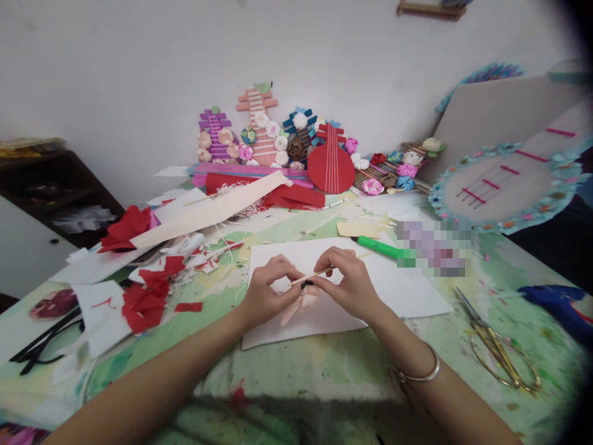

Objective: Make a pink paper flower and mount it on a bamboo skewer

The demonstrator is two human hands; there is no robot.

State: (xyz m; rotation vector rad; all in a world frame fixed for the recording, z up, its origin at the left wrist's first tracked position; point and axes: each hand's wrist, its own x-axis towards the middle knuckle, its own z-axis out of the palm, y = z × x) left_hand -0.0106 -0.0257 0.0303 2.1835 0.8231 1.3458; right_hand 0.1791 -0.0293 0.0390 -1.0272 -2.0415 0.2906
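Both hands meet over a white paper sheet (pixel 398 290) on the green table. My left hand (pixel 266 290) is closed in a pinch on a pale pink paper flower (pixel 301 306), whose petals hang below the fingers. My right hand (pixel 345 281) is closed too, pinching a thin wooden stick (pixel 315 274) that runs slantwise between the hands into the flower. A silver bangle (pixel 419 371) sits on my right wrist.
Gold scissors (pixel 498 346) lie at the right, a blue glue gun (pixel 558 306) beyond them. A green pen (pixel 377 247) lies behind the sheet. Red paper scraps (pixel 146 300) lie at the left. Paper instruments with flowers (pixel 296 145) stand along the wall, a red lute (pixel 331 164) among them.
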